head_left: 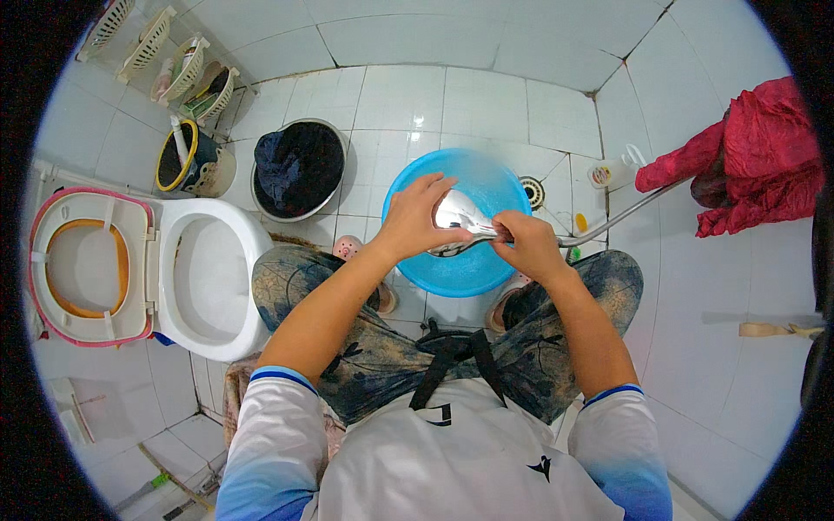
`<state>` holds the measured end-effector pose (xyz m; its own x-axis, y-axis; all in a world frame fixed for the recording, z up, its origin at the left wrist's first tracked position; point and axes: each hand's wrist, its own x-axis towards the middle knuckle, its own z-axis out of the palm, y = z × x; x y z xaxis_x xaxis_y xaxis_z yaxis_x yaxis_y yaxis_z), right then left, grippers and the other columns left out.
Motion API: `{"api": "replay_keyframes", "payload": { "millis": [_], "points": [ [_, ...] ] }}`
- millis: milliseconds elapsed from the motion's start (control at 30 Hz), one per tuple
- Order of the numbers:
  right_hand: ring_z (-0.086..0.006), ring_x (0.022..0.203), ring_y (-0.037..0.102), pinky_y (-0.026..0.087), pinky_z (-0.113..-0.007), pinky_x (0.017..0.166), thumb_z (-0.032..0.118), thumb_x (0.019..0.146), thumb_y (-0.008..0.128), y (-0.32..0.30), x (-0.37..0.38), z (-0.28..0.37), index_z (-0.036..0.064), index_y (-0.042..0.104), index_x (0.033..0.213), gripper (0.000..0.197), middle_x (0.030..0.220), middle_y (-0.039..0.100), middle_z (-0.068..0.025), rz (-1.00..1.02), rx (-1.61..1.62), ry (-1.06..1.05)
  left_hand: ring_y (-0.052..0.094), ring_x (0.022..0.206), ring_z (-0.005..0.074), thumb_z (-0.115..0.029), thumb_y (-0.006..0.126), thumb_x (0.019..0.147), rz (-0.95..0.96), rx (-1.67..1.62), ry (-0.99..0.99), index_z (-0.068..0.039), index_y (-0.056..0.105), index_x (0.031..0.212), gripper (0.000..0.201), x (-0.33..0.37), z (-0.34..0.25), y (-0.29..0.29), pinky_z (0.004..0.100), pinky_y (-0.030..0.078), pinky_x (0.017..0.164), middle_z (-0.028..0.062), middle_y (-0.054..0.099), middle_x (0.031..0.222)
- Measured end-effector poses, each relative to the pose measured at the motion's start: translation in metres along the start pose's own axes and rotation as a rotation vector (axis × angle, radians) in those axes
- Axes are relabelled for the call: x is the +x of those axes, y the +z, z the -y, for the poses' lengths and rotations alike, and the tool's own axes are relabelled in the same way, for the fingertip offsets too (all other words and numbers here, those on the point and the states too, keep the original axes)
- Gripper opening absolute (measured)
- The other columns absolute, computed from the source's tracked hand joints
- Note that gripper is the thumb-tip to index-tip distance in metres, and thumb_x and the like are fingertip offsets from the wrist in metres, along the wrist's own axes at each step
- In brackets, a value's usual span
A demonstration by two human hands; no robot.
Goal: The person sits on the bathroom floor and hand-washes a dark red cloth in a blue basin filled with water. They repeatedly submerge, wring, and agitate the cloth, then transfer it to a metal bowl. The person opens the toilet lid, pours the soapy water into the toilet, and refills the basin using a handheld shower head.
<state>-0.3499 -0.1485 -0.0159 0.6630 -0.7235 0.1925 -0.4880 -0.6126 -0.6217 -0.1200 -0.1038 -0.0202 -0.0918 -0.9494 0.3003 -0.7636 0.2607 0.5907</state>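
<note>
A shiny silver shower head (457,214) is held over a round blue basin (469,280). My left hand (415,217) cups its broad end, with the thumb on the near side and the fingers along the far side. Around the narrow handle end, my right hand (528,247) is closed. A grey metal hose (621,219) runs from that hand up to the right. Water looks to be in the basin, though its surface is partly hidden by my hands and the shower head. The basin stands on the tiled floor between my feet.
At left is a white toilet (261,286) with its lid raised. Beyond it stand a tub (342,178) of dark clothes and a yellow-rimmed bucket (228,174). Red cloth (764,148) hangs at right, near a white bottle (601,174) and a floor drain (533,193).
</note>
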Motion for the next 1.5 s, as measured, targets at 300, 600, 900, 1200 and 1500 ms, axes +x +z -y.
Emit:
{"api": "replay_keyframes", "payload": {
  "millis": [300, 600, 900, 1200, 1500],
  "points": [
    [-0.0258, 0.065, 0.06, 0.046, -0.036, 0.056, 0.008, 0.067, 0.066, -0.001, 0.0, 0.004, 0.0079, 0.056, 0.084, 0.02, 0.073, 0.059, -0.0076, -0.015, 0.015, -0.001, 0.057, 0.103, 0.0307, -0.022, 0.063, 0.08, -0.096, -0.111, -0.123, -0.008, 0.065, 0.101, 0.025, 0.005, 0.02, -0.012, 0.0385, 0.045, 0.088, 0.0162, 0.057, 0.115],
    [-0.0255, 0.065, 0.06, 0.046, -0.035, 0.056, 0.009, 0.066, 0.066, -0.008, 0.0, -0.007, 0.0079, 0.057, 0.086, 0.023, 0.073, 0.059, -0.0075, -0.149, 0.037, 0.033, 0.051, 0.113, 0.031, -0.039, 0.071, 0.074, -0.014, -0.16, -0.201, -0.01, 0.062, 0.108, 0.046, 0.008, 0.018, -0.027, 0.0393, 0.039, 0.095, 0.017, 0.054, 0.12],
    [-0.0137, 0.059, 0.056, 0.046, -0.024, 0.056, 0.0, 0.069, 0.065, -0.014, 0.003, -0.013, 0.0022, 0.055, 0.084, 0.018, 0.069, 0.055, -0.0071, -0.238, 0.05, 0.069, 0.042, 0.121, 0.0342, -0.043, 0.08, 0.061, 0.247, -0.196, -0.14, -0.004, 0.045, 0.128, 0.085, 0.003, 0.013, -0.028, 0.0399, 0.036, 0.1, 0.0201, 0.045, 0.128],
    [-0.0244, 0.063, 0.06, 0.047, -0.034, 0.057, 0.009, 0.068, 0.066, -0.015, 0.004, -0.015, 0.0066, 0.056, 0.085, 0.02, 0.071, 0.059, -0.008, -0.265, 0.054, 0.114, 0.048, 0.116, 0.0336, -0.032, 0.074, 0.07, 0.194, 0.004, -0.229, -0.008, 0.053, 0.121, 0.061, 0.001, 0.028, -0.031, 0.0411, 0.04, 0.096, 0.0173, 0.049, 0.126],
    [-0.0259, 0.062, 0.058, 0.046, -0.035, 0.056, 0.013, 0.069, 0.063, -0.023, 0.006, -0.017, 0.0081, 0.055, 0.081, 0.015, 0.069, 0.057, -0.0083, -0.226, -0.021, 0.188, 0.048, 0.116, 0.0296, -0.019, 0.065, 0.08, 0.278, -0.989, -0.03, -0.004, 0.063, 0.107, 0.031, -0.016, -0.115, -0.1, 0.0416, 0.034, 0.1, 0.0189, 0.051, 0.125]
  ]
}}
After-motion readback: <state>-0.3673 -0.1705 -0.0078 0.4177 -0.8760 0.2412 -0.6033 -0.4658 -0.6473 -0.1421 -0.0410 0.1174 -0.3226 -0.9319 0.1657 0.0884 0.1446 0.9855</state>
